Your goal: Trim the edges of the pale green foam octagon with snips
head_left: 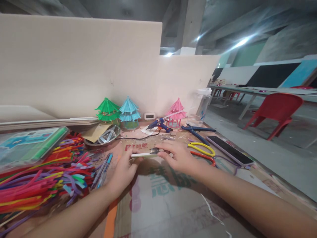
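My left hand (pixel 126 166) is closed on one end of a thin, flat white piece (pixel 145 154), held level just above the table. Across from it, my right hand (pixel 177 157) has its thumb and fingers closed on a dark-tipped cutting tool (pixel 155 151), whose pointed metal end meets the white piece. Most of that tool is hidden by my fingers. Beyond the right hand show a yellow handle (pixel 203 148) and an orange-red handle (pixel 204 158); whether they belong to the same tool I cannot tell.
Colourful pipe cleaners (pixel 37 178) and a plastic case (pixel 32 145) lie left, near pens (pixel 104 170). Behind stand green (pixel 107 110), blue (pixel 129 114) and pink (pixel 177 114) tiered models, a glue gun (pixel 159 124), dark-handled pliers (pixel 198 132) and a bottle (pixel 203 104). A phone (pixel 229 150) lies right.
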`<action>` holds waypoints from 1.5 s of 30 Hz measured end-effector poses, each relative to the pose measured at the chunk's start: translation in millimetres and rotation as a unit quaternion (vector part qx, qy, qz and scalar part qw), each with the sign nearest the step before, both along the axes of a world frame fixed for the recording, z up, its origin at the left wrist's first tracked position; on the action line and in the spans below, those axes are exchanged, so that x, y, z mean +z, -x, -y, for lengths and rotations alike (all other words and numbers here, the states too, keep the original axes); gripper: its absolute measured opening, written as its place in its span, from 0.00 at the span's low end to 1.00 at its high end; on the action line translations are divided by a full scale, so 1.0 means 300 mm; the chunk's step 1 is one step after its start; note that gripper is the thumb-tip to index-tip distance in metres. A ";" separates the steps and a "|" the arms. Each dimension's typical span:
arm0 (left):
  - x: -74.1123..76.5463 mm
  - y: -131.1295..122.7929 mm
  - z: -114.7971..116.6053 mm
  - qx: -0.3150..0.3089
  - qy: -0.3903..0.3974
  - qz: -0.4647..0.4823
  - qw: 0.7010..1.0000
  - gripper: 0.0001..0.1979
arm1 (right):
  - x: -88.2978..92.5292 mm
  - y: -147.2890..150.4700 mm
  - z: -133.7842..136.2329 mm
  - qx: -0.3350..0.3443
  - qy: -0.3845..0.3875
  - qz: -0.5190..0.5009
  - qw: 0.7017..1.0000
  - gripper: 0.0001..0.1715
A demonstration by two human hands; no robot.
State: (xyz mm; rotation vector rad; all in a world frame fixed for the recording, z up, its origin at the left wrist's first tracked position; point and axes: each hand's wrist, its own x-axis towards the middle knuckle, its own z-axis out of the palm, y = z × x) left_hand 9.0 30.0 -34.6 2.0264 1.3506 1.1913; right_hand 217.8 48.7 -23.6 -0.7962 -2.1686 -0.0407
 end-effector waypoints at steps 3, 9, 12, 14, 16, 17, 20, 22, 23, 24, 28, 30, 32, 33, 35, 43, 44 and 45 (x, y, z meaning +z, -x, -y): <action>0.013 -0.003 0.010 -0.001 -0.008 -0.025 1.000 0.05 | 0.003 0.003 0.014 0.002 -0.005 0.029 1.000 0.16; 0.022 -0.006 0.016 0.017 -0.011 -0.029 0.999 0.03 | 0.005 0.004 0.020 0.007 0.000 0.037 0.999 0.16; 0.026 -0.008 0.019 0.018 -0.012 -0.031 0.999 0.03 | 0.007 0.007 0.019 0.014 0.004 0.032 0.999 0.17; 0.027 -0.009 0.020 0.018 -0.010 -0.029 0.999 0.03 | 0.008 0.009 0.019 0.016 0.006 0.029 0.999 0.17; 0.027 -0.010 0.020 0.022 -0.007 -0.027 0.999 0.02 | 0.008 0.010 0.019 0.013 0.004 0.025 1.000 0.17; 0.027 -0.011 0.020 0.024 -0.007 -0.026 0.999 0.02 | 0.008 0.010 0.019 0.011 0.002 0.024 1.000 0.17; 0.025 -0.010 0.020 0.022 -0.007 -0.024 0.999 0.02 | 0.007 0.010 0.017 0.011 -0.002 0.025 1.000 0.17; 0.023 -0.010 0.019 0.019 -0.005 -0.024 1.000 0.02 | 0.007 0.010 0.017 0.013 -0.006 0.023 1.000 0.18; 0.022 -0.009 0.018 0.017 -0.003 -0.024 1.000 0.02 | 0.007 0.011 0.017 0.012 -0.009 0.022 1.000 0.18; 0.020 -0.009 0.017 0.014 -0.002 -0.023 1.000 0.02 | 0.008 0.011 0.017 0.011 -0.011 0.022 1.000 0.18; 0.014 -0.008 0.012 0.009 -0.006 -0.013 1.000 0.03 | 0.012 0.013 0.020 0.010 -0.014 0.024 1.000 0.19; 0.013 -0.008 0.011 0.006 -0.002 -0.011 1.000 0.03 | 0.012 0.013 0.021 0.007 -0.016 0.024 1.000 0.18; 0.014 -0.008 0.012 0.002 0.006 -0.008 1.000 0.03 | 0.011 0.013 0.020 0.000 -0.015 0.029 0.999 0.18; 0.014 -0.008 0.012 0.001 0.009 -0.008 1.000 0.03 | 0.011 0.013 0.020 -0.002 -0.013 0.032 0.999 0.18; 0.014 -0.008 0.013 0.002 0.011 -0.008 1.000 0.04 | 0.008 0.011 0.018 -0.003 -0.005 0.030 1.000 0.17; 0.014 -0.007 0.013 0.013 -0.002 -0.015 1.000 0.04 | 0.004 0.004 0.007 0.004 0.036 -0.007 0.999 0.15; 0.019 -0.008 0.017 0.010 0.003 -0.023 1.000 0.04 | 0.005 0.005 0.009 0.001 0.032 -0.005 0.999 0.15; 0.025 -0.010 0.021 0.006 0.009 -0.032 0.999 0.05 | 0.006 0.007 0.012 -0.001 0.026 -0.002 1.000 0.15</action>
